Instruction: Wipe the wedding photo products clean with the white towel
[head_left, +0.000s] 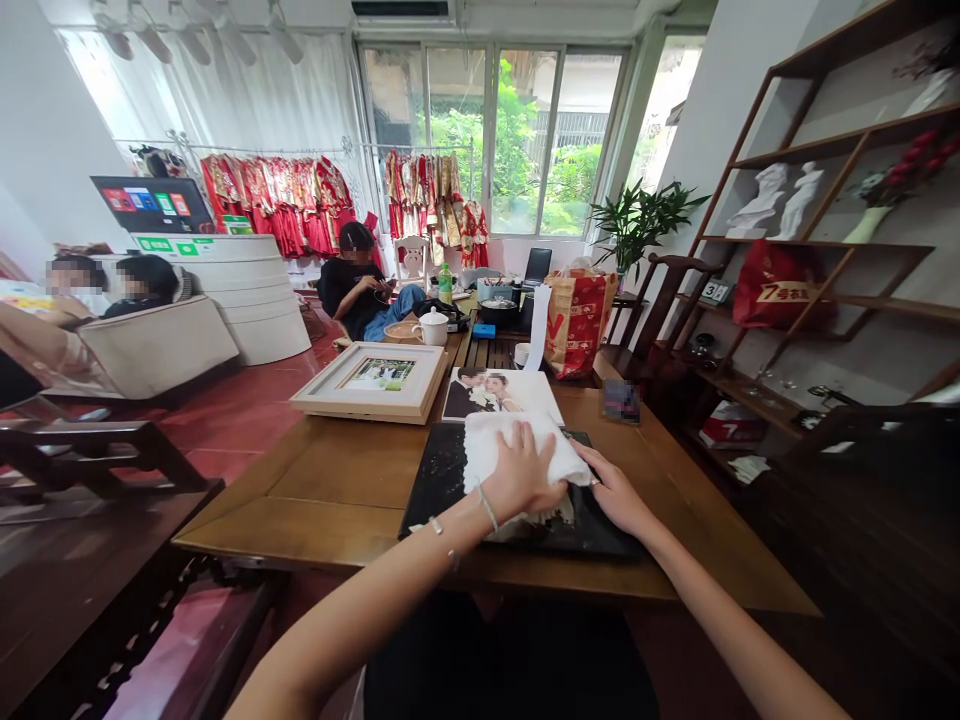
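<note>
My left hand [520,470] lies spread on a white cloth [487,440], pressing it down with the fingers apart. Under the cloth is a black panel [442,480] with small pale specks and a partly covered light picture area near its front edge. My right hand [616,492] rests at the panel's right side, its fingers stretched out and touching the cloth's right edge. Just behind the cloth lies a print of a couple [499,390], partly covered by it. To the left is a light wooden picture frame [371,382] with a small photo inside.
The brown wooden table [330,490] also bears a dark phone-like object [621,400] on the right. Farther back stand a white lidded cup [433,326], a red and brown paper bag [581,325] and a green bottle [445,284]. A person [360,285] sits beyond; shelves [825,240] rise at right.
</note>
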